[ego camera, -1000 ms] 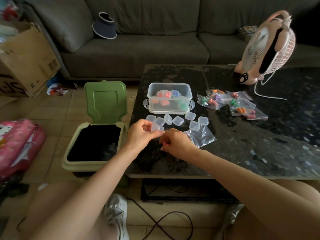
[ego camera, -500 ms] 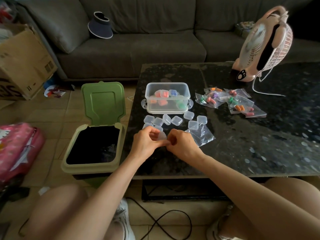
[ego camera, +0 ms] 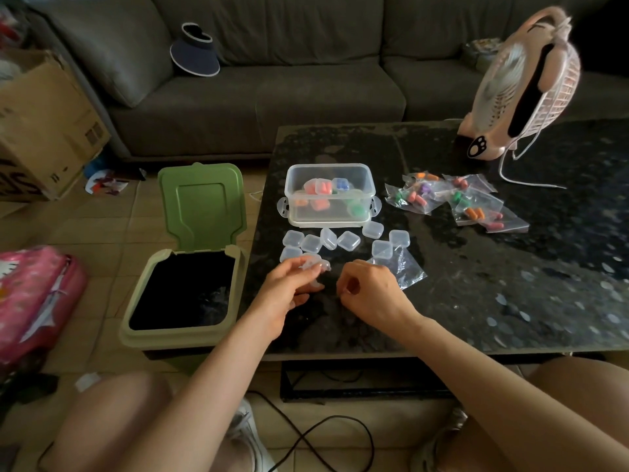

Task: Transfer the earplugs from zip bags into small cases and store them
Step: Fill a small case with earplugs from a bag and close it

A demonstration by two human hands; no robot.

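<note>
My left hand (ego camera: 286,291) holds a small clear case (ego camera: 315,266) just above the black table (ego camera: 476,287), near its front left. My right hand (ego camera: 369,289) hovers beside it, a small gap apart, with its fingers curled; nothing shows in them. An empty zip bag (ego camera: 406,271) lies right behind that hand. Several empty clear cases (ego camera: 347,240) lie in a loose row beyond both hands. Behind them stands a clear storage box (ego camera: 293,187) with filled cases inside. Zip bags with coloured earplugs (ego camera: 459,202) are spread to its right.
An open green bin (ego camera: 136,332) stands on the floor against the table's left edge. A pink fan (ego camera: 524,86) with its cord occupies the far right of the table. A grey sofa (ego camera: 272,90) is behind, and a black cable (ego camera: 340,424) lies on the floor by my feet.
Both hands were together on the small case. Now my right hand has drawn away to the right, and my left hand alone keeps the case.
</note>
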